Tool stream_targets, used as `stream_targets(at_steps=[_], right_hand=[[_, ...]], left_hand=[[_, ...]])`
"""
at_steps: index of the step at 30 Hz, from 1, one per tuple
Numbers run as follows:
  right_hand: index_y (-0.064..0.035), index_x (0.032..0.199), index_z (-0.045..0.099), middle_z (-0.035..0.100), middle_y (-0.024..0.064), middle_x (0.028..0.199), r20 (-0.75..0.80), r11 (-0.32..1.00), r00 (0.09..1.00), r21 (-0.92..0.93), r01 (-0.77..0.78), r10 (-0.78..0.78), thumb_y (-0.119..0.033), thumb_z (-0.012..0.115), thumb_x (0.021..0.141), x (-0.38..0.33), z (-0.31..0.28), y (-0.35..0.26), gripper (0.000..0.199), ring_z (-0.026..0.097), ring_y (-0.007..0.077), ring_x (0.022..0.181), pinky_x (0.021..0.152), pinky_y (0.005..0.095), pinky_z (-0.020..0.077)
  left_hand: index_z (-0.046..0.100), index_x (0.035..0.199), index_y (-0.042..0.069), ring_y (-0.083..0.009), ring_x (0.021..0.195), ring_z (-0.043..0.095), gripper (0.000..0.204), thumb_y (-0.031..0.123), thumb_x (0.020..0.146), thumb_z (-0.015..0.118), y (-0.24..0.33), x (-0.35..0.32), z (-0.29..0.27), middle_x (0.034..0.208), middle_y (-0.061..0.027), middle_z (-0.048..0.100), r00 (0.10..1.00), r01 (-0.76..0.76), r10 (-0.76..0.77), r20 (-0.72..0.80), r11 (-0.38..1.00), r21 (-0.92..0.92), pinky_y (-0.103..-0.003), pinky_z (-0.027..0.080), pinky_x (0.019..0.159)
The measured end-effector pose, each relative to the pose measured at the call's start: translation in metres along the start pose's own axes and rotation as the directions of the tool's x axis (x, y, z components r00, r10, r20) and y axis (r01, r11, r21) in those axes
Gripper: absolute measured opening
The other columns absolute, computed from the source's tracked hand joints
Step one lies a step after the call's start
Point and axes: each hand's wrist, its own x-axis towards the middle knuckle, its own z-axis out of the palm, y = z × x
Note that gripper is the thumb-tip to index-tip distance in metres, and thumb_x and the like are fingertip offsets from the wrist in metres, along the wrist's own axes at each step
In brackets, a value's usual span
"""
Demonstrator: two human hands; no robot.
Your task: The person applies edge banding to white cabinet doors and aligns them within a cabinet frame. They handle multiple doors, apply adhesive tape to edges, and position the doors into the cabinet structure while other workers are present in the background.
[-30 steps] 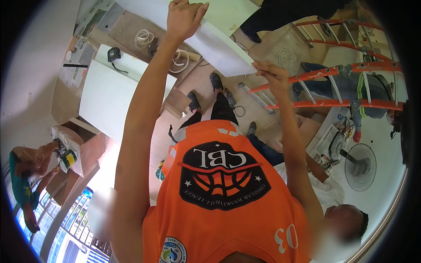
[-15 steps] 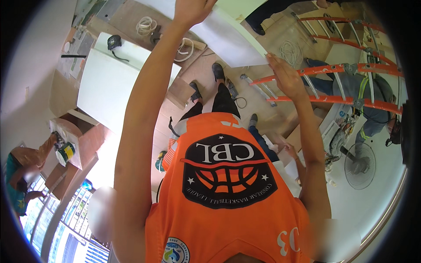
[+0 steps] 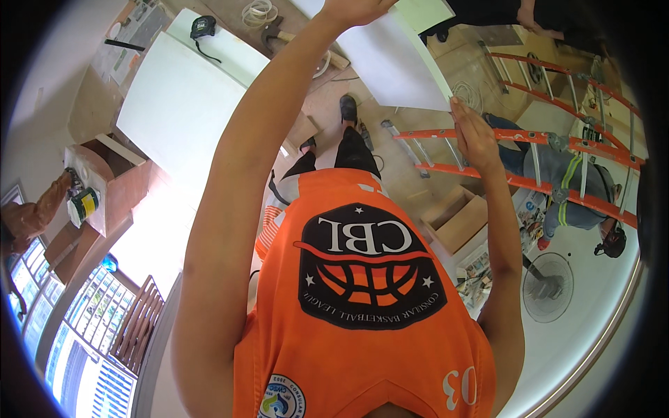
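Both my arms reach up and away from my orange sleeveless shirt (image 3: 362,299). My left hand (image 3: 352,8) lies at the top edge of the view, on a large white flat panel (image 3: 394,59). My right hand (image 3: 472,134) holds that panel's near right corner, its fingertips on the edge. The panel is lifted off the floor, between my two hands. My feet in dark shoes (image 3: 347,111) stand on the brown floor far below it.
An orange ladder (image 3: 536,136) lies across the right side, and another person in grey trousers with reflective stripes (image 3: 564,174) is by it. White boards (image 3: 178,104) with a tape measure (image 3: 203,26), a wooden box (image 3: 108,174), an open carton (image 3: 456,219) and a floor fan (image 3: 547,285) surround me.
My left hand and the panel have moved upward toward the top edge of the view. My right hand has slid along the panel's edge to its near corner.
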Motion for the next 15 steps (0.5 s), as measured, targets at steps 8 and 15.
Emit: stream_targets(at_steps=[8, 15], right_hand=[[0.0083, 0.133, 0.056, 0.068, 0.0247, 0.112, 0.016, 0.997, 1.000, -0.075, -0.001, 0.002, 0.007, 0.065, 0.086, 0.0054, -0.0029, -0.0055, 0.047, 0.070, 0.0336, 0.095, 0.081, 0.0386, 0.0575], [0.0113, 0.132, 0.054, 0.067, 0.0251, 0.113, 0.067, 0.989, 0.997, -0.137, 0.049, -0.040, 0.006, 0.065, 0.087, -0.0011, -0.0009, 0.0012, 0.047, 0.070, 0.0346, 0.096, 0.082, 0.0399, 0.0583]], left_hand=[[0.068, 0.070, 0.007, -0.0314, 0.074, 0.063, 0.034, 0.026, 0.096, 0.055, -0.0021, 0.0013, 0.0053, 0.069, -0.0145, 0.068, 1.000, -0.012, 0.012, -0.001, 1.000, 0.028, -0.047, 0.044, 0.082], [0.068, 0.071, 0.007, -0.0308, 0.076, 0.063, 0.034, 0.026, 0.096, 0.054, -0.0008, 0.0018, 0.0079, 0.070, -0.0145, 0.068, 0.999, -0.027, 0.028, -0.024, 0.999, 0.040, -0.047, 0.043, 0.083]])
